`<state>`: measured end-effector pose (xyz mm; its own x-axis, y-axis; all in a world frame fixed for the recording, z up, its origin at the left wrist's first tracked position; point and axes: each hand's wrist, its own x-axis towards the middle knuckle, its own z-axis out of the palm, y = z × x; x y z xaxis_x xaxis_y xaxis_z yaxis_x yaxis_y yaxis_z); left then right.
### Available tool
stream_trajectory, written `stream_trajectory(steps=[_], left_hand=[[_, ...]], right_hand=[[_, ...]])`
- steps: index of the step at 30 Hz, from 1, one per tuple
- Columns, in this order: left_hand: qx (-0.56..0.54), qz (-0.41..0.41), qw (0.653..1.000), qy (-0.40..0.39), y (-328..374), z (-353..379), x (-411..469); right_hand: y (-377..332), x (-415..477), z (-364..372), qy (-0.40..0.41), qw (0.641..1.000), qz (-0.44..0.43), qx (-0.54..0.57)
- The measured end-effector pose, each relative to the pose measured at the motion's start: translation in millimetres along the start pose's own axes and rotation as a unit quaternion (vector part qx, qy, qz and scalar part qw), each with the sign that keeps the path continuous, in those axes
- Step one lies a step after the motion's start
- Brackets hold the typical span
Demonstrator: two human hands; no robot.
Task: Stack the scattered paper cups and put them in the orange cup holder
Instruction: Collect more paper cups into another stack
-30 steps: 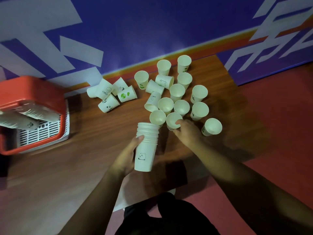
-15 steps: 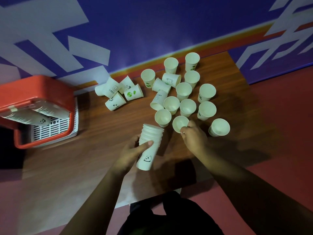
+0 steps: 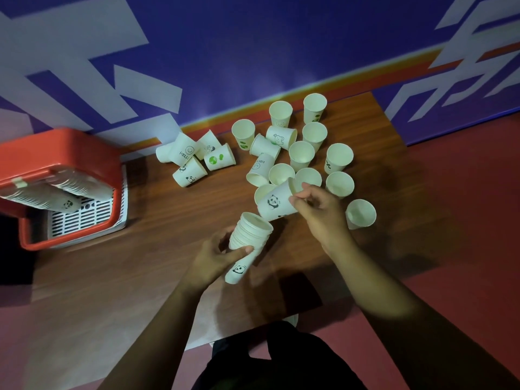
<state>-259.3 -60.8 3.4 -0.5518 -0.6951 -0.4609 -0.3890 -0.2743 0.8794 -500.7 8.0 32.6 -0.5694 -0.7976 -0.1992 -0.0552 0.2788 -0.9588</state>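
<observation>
Panda cup [image 3: 277, 204]: newly lifted off the table [image 3: 140, 263]
Right hand [image 3: 320, 212] pinches its rim, base tilted toward the nested stack [image 3: 249, 237] gripped by left hand [image 3: 216, 260]; likely nests next; orange cup holder [image 3: 64, 144] well apart, left.

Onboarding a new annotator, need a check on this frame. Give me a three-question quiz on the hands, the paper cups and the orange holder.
1. True or false: the left hand grips the nested stack of white paper cups.
2. Multiple choice: the single white paper cup held by the right hand bears A) a black panda, B) a green leaf, C) a smiley face.
3. Fill in: the orange plastic cup holder stands to the ___ of the loose cups on the brown wooden table.
Key: 1 true; 2 A; 3 left.
</observation>
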Motion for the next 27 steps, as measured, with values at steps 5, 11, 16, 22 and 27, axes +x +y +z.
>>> stream_trajectory(steps=[5,11,16,22,27], left_hand=[[-0.001,0.003,1.000,-0.001,7.1,0.7,-0.7],[0.001,0.005,1.000,-0.008,5.2,2.3,1.1],[0.006,0.009,0.999,-0.039,16.2,19.8,13.8],[-0.034,0.005,0.999,-0.029,24.3,41.5,29.0],[-0.025,0.001,0.999,-0.029,25.1,51.6,32.1]], right_hand=[[-6.5,-3.4,9.2,-0.083,0.996,0.038,-0.006],[-6.0,-8.0,2.3,-0.107,0.991,0.084,-0.001],[2.9,-16.4,4.9,-0.160,0.980,0.102,-0.055],[20.1,4.0,-43.5,0.109,0.957,-0.013,-0.270],[74.3,17.9,-82.7,0.133,0.891,0.107,-0.421]])
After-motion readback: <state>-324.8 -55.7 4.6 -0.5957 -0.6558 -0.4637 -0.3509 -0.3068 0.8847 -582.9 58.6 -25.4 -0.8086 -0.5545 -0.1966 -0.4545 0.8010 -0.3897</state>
